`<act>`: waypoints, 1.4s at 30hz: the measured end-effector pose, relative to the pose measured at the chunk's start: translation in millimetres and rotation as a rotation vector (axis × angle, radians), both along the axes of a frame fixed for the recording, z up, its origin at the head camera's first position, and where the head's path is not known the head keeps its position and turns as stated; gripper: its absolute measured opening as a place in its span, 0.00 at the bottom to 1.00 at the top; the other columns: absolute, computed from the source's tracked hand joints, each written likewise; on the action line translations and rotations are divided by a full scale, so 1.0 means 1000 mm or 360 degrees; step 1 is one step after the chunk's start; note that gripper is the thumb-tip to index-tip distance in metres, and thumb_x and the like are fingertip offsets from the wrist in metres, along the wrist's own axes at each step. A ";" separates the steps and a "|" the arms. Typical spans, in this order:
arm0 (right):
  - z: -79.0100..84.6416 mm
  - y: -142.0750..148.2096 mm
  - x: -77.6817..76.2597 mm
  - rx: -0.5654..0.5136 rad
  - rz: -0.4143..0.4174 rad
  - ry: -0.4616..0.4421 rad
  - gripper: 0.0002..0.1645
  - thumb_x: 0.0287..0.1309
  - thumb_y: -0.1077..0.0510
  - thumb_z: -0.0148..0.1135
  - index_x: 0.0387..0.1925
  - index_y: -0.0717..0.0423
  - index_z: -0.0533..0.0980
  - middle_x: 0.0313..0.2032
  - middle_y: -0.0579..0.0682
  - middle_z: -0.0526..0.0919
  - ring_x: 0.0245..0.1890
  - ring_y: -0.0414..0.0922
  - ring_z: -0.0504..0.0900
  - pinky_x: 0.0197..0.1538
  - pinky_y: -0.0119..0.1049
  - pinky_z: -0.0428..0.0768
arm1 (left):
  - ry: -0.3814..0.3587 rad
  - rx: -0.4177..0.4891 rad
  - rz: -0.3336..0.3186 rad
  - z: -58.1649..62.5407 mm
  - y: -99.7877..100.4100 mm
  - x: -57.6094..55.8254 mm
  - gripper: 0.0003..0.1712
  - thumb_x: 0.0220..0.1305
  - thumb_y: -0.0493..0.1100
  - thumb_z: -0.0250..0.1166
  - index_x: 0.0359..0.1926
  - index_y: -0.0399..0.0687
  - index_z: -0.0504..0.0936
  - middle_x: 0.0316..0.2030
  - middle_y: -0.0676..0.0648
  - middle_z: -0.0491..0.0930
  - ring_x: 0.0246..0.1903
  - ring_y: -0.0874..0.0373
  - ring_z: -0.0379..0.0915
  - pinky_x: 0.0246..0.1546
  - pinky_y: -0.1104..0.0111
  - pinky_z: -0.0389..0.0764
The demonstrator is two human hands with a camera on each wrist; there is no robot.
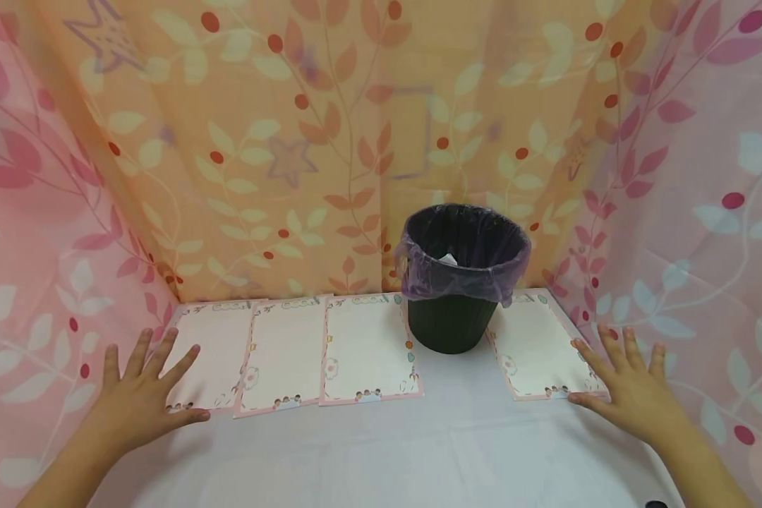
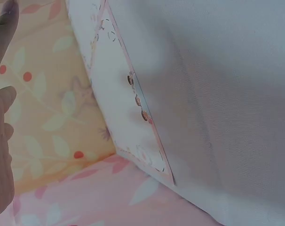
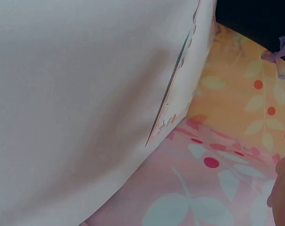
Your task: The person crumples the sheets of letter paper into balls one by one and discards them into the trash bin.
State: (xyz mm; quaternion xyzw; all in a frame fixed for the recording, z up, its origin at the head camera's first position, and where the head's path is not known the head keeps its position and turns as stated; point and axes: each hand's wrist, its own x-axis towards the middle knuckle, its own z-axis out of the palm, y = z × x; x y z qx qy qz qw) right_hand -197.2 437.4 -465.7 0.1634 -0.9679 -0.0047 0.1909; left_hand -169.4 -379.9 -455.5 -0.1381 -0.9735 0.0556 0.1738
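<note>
In the head view my left hand (image 1: 141, 398) is held over the left end of the table with its fingers spread and nothing in it. Its nearest thing is the leftmost decorated sheet of paper (image 1: 212, 353), which it partly covers. My right hand (image 1: 635, 391), also spread and bare, hovers beside the rightmost sheet (image 1: 542, 346). Each wrist view catches only an edge of its hand, the left hand (image 2: 3, 141) and the right hand (image 3: 284, 179). Between the hands stands a black bin (image 1: 451, 324) lined with a purple plastic bag (image 1: 463, 282); something white shows inside.
Two more bordered sheets, a second (image 1: 286, 356) and a third (image 1: 371, 346), lie left of the bin, edges meeting or overlapping. A white cloth (image 1: 381, 451) covers the table. Patterned curtains (image 1: 349, 141) enclose the back and both sides. A small dark round object (image 1: 656, 504) shows at the bottom right.
</note>
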 end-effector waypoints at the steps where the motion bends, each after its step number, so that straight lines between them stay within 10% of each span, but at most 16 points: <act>1: 0.000 -0.001 0.000 0.0005 0.0001 0.0007 0.63 0.49 0.24 0.70 0.81 0.33 0.52 0.82 0.51 0.32 0.79 0.65 0.26 0.66 0.74 0.15 | 0.0002 0.0001 -0.0006 0.000 0.001 0.000 0.68 0.47 0.86 0.62 0.82 0.71 0.43 0.82 0.45 0.25 0.79 0.41 0.11 0.67 0.33 0.11; 42: -0.010 -0.094 -0.013 -0.0101 0.0257 0.0199 0.60 0.49 0.24 0.69 0.78 0.42 0.61 0.79 0.58 0.56 0.82 0.58 0.42 0.78 0.64 0.33 | -0.0120 0.0441 -0.0070 -0.003 0.081 -0.014 0.65 0.54 0.78 0.66 0.83 0.61 0.47 0.82 0.38 0.36 0.79 0.40 0.14 0.69 0.33 0.15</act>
